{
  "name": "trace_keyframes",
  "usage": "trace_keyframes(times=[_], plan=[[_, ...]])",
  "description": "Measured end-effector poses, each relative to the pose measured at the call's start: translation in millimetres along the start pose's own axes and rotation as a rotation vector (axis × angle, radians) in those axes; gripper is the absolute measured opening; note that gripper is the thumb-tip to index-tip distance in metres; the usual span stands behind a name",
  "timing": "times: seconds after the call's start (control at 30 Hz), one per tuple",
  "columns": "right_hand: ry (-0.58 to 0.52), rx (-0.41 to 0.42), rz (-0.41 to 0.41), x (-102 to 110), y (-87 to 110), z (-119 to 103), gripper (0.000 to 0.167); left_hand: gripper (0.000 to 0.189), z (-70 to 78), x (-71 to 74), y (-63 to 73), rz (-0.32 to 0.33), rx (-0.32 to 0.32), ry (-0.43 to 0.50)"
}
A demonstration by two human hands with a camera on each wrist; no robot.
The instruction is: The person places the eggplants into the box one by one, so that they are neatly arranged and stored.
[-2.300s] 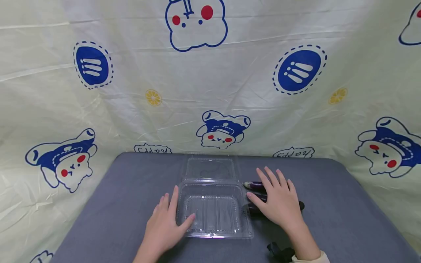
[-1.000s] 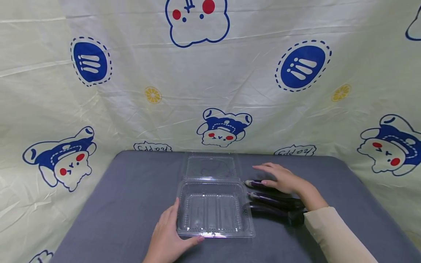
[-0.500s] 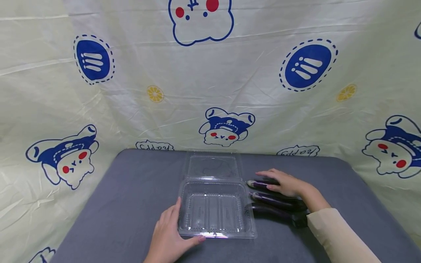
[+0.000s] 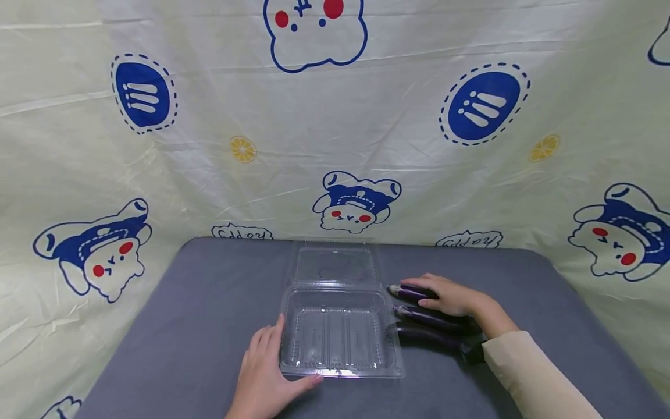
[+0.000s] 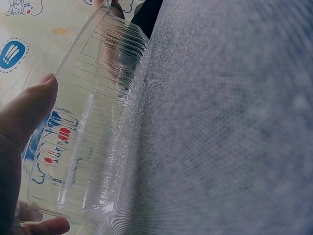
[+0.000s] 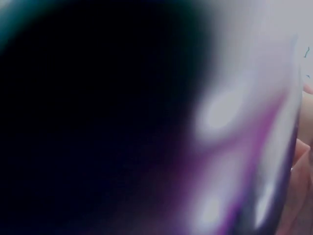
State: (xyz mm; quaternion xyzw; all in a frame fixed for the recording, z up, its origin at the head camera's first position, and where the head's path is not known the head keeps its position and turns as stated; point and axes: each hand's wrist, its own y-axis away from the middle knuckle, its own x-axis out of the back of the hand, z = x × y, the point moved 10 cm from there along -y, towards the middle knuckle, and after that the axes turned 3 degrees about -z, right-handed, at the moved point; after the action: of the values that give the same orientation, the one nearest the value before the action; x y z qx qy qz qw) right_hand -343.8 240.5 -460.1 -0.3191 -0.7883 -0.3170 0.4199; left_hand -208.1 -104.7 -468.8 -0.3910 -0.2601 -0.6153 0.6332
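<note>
A clear plastic clamshell box (image 4: 395,369) lies unfolded on the table, its lid (image 4: 337,251) flat behind the base. My left hand (image 4: 263,372) rests at the base's near left corner, fingers straight along the left side and thumb against the front rim. The left wrist view has the thumb (image 5: 36,100) touching the box rim. Three dark purple eggplants lie right of the box. My right hand (image 4: 449,295) grips the farthest eggplant (image 4: 410,293), fingers over its far side, thumb on the near side. Blurred dark purple skin (image 6: 230,166) fills most of the right wrist view.
The middle eggplant (image 4: 426,316) and the nearest eggplant (image 4: 429,336) lie side by side under the right forearm, close to the box's right rim. A grey cloth (image 4: 209,302) covers the table. Behind it hangs a printed pale curtain (image 4: 293,122).
My right hand has moved from hovering over the eggplants to the farthest one and its fingers have come down around it. My left hand has slid slightly nearer along the box's corner.
</note>
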Motion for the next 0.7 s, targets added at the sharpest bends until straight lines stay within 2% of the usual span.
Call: trace_keyframes(times=[0.23,0.43,0.7], plan=[[0.051,0.013,-0.012,-1.3,-3.7,-7.8,0.054,0.132,-4.4,-1.8,-1.9,-0.025,0.03,0.056],[0.077,0.015,0.002,0.5,-4.2,-11.3,0.053,0.133,-6.9,-3.6,-4.3,-0.037,0.059,0.041],[0.082,0.04,0.084,8.3,-1.3,-11.7,0.057,0.131,-5.5,-0.7,-2.9,-0.027,0.038,0.033]])
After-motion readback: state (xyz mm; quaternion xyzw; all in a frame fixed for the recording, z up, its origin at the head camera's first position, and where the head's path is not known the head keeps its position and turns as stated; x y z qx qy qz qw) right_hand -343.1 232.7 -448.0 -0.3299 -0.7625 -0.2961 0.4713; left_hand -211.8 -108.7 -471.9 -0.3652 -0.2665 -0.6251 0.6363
